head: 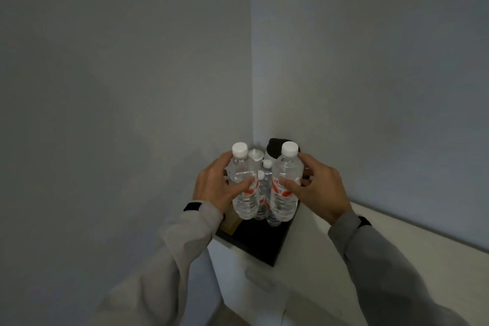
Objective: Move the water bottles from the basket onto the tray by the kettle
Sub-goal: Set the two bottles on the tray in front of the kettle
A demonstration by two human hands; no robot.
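- The left hand (215,188) grips one water bottle (244,188) around its middle, thumb across the red label; the right hand (315,188) grips a second water bottle (285,185) in the same way.
- Both bottles stand upright over the black tray (254,241), which sits in the corner of the white bench (330,251). I cannot tell whether their bases touch the tray already or hang just above it.
- Two more small bottles (263,193) stand on the tray between the held ones, very near to them.
- A dark object behind, probably the kettle (274,148), is mostly hidden. No basket is in view.
- The bottles look full and capped, so I judge them rather heavy for their size and steady once set down.
- The thin clear plastic will likely give under a hard squeeze, and the smooth wall may slip; the ribbed middle is the good place to hold.
- They should go down straight, because a tilted bottle could knock its neighbours.
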